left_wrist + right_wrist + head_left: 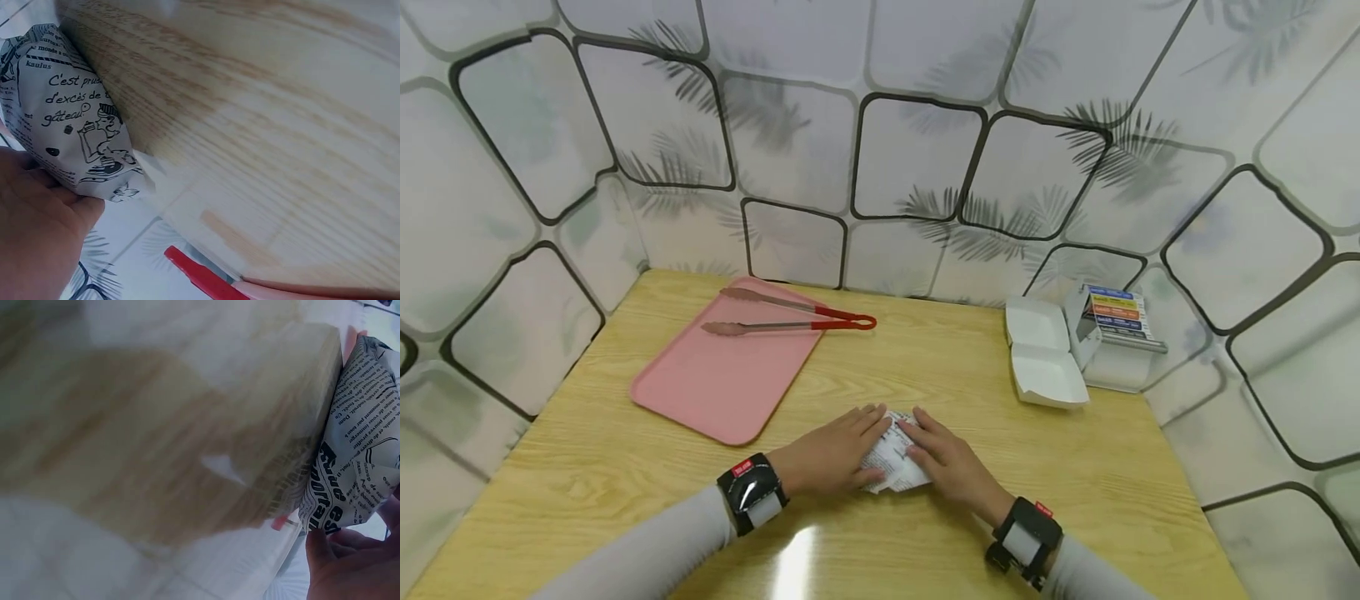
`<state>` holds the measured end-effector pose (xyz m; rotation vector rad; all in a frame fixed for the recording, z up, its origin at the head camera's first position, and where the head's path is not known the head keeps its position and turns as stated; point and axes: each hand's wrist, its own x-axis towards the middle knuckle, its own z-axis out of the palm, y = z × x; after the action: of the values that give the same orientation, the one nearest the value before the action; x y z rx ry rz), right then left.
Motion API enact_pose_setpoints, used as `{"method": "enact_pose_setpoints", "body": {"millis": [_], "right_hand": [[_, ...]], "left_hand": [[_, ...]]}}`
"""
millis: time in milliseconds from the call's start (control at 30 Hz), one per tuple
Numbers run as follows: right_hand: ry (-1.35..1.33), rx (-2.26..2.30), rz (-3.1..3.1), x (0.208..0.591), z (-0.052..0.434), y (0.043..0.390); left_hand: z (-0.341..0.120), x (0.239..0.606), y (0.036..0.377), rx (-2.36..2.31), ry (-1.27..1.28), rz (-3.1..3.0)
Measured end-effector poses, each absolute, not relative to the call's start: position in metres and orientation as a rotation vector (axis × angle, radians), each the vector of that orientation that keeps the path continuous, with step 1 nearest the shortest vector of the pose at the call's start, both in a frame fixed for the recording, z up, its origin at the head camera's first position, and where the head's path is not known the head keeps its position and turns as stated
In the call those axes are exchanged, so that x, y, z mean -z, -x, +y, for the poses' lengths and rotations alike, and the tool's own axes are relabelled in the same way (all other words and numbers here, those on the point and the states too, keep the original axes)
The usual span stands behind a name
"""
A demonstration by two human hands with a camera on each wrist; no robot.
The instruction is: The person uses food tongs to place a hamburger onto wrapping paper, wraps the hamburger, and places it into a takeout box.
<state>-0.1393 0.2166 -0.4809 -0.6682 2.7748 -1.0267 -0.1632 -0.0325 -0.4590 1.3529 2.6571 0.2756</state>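
A small parcel (897, 457) wrapped in white paper with black newspaper-style print lies on the table between my two hands. What is inside the paper is hidden. My left hand (831, 454) holds its left side, with the fingers along the far edge and the thumb nearer me. From the right, my right hand (951, 462) holds the opposite side, fingers over the paper. The left wrist view shows the printed wrapper (75, 115) with fingertips tucked at its edge. In the right wrist view, thumb and fingers grip a folded corner of the wrapper (356, 444).
A pink tray (722, 375) lies at the back left, with red-handled tongs (775, 327) across its far part. An open white box (1048, 371) stands at the right beside a white holder (1112, 358) of colourful packets. Patterned walls enclose the wooden table (925, 350).
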Motion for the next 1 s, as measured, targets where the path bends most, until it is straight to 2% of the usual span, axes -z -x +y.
{"method": "enact_pose_setpoints", "body": {"millis": [300, 533, 700, 1000], "right_hand": [[0.728, 0.893, 2.771, 0.469, 0.214, 0.142], [0.597, 0.927, 2.768, 0.459, 0.229, 0.149], [0.384, 1.023, 2.852, 0.441, 0.273, 0.169], [-0.290, 1.001, 2.976, 0.406, 0.394, 0.208]], "left_hand": [[-0.035, 0.463, 0.165, -0.269, -1.363, 2.655], [-0.034, 0.463, 0.165, -0.233, -1.402, 2.687], [-0.033, 0.463, 0.164, -0.206, -1.374, 2.683], [-0.033, 0.460, 0.163, -0.222, -1.368, 2.673]]}}
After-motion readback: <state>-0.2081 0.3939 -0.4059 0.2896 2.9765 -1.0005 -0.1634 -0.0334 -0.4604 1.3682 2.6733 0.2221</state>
